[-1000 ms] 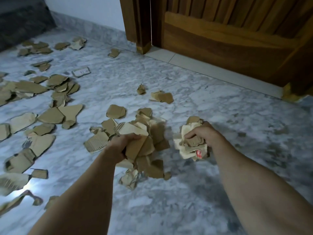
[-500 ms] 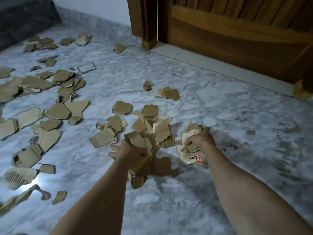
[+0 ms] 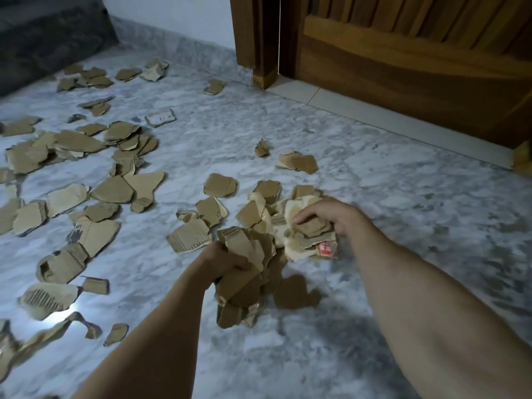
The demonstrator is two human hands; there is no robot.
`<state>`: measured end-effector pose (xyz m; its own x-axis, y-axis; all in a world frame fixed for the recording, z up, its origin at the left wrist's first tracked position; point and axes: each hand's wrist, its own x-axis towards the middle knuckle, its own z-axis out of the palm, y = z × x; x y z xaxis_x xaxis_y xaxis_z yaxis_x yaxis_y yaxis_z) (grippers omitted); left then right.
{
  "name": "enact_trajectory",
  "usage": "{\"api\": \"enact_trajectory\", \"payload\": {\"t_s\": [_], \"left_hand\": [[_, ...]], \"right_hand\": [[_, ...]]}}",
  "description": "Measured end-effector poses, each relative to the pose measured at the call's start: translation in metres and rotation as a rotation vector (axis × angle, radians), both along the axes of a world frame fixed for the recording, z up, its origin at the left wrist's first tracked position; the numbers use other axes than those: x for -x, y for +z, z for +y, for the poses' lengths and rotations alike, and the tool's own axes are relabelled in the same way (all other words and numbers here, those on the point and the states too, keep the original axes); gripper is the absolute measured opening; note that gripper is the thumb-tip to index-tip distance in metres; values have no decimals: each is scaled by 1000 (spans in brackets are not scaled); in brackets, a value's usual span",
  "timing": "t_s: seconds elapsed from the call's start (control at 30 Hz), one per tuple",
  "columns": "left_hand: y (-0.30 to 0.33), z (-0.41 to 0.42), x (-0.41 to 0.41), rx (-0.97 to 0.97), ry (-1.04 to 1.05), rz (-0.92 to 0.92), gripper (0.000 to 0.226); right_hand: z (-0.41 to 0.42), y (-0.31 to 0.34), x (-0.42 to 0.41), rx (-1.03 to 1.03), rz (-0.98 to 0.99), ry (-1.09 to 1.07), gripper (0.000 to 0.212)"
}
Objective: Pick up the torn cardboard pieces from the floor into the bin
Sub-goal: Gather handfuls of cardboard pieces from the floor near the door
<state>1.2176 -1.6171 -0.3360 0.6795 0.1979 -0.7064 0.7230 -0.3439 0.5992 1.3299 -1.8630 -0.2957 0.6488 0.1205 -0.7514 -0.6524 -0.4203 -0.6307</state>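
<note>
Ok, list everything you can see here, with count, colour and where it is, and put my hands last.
Loose cardboard pieces: dozens, brown, scattered over the floor, mostly left and centre.
Left bundle of cardboard: one handful, brown, centre.
Right bundle of cardboard: one handful, pale brown with a red-printed scrap, centre right.
Floor: one, grey-white marble.
Door: one, brown wood, top right.
Dark furniture: one, dark grey, top left.
Bin: not in view.
Left hand: grips the left bundle.
Right hand: grips the right bundle.

Single head-worn view, angled forward and down at marble floor (image 3: 374,197); close range; wooden door (image 3: 403,67) at 1 o'clock.
</note>
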Motion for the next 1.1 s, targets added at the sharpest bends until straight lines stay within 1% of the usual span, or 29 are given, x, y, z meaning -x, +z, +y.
{"api": "enact_trajectory", "payload": {"t_s": [0.07, 0.1, 0.17, 0.23, 0.3, 0.33, 0.4, 0.47, 0.5, 0.57, 0.6, 0.63, 0.67, 0.73, 0.77, 0.83, 0.87, 0.93, 0.97, 1.0, 1.03, 1.1], "left_hand": [[1, 3, 4, -11, -33, -9, 57], [1, 4, 5, -19, -37, -16, 57], [-1, 5, 7, 1, -23, -36, 54], [-5, 5, 9, 41, -2, -39, 48], [-8, 7, 11, 96, 34, -22, 45], [-9, 9, 12, 128, 52, -20, 45], [-8, 17, 15, 190, 78, -32, 45], [-2, 30, 19, 249, 116, -70, 53], [2, 37, 20, 285, 137, -92, 59], [8, 52, 23, 364, 159, -150, 65], [11, 58, 24, 387, 167, -173, 63], [15, 63, 25, 395, 179, -182, 61], [19, 66, 27, 400, 183, -183, 58], [26, 67, 32, 408, 159, -165, 47], [27, 67, 35, 416, 129, -134, 45], [24, 62, 45, 416, 58, -47, 58], [19, 58, 50, 400, 22, -6, 65], [8, 45, 60, 377, -23, 55, 75], [5, 37, 65, 367, -27, 68, 76], [0, 29, 69, 355, -19, 72, 78], [-3, 22, 71, 352, -13, 71, 82], [-9, 12, 75, 341, 10, 66, 90]], "right_hand": [[28, -11, 7, 93, 45, 130, 71], [40, -19, 12, 168, 31, 176, 83], [57, -32, 22, 341, -86, 199, 107], [65, -36, 30, 522, -185, 221, 110], [68, -33, 32, 602, -208, 272, 106], [67, -29, 32, 591, -215, 289, 101], [60, -23, 26, 474, -236, 233, 78], [46, -14, 21, 305, -251, 65, 54], [37, -8, 17, 227, -263, -41, 47], [18, 7, 9, 80, -291, -243, 41], [9, 15, 6, 35, -298, -294, 41], [0, 23, 6, 7, -288, -295, 38], [-7, 28, 9, 0, -259, -250, 34], [-12, 33, 22, 40, -123, -55, 27], [-9, 32, 33, 74, -43, 73, 32], [3, 16, 59, 176, 71, 315, 54], [11, 5, 73, 242, 89, 412, 68], [25, -19, 98, 375, 36, 516, 104], [30, -30, 107, 431, -17, 524, 117], [34, -38, 113, 490, -76, 519, 121], [36, -42, 117, 551, -131, 523, 116], [39, -42, 120, 622, -177, 546, 103]]}}
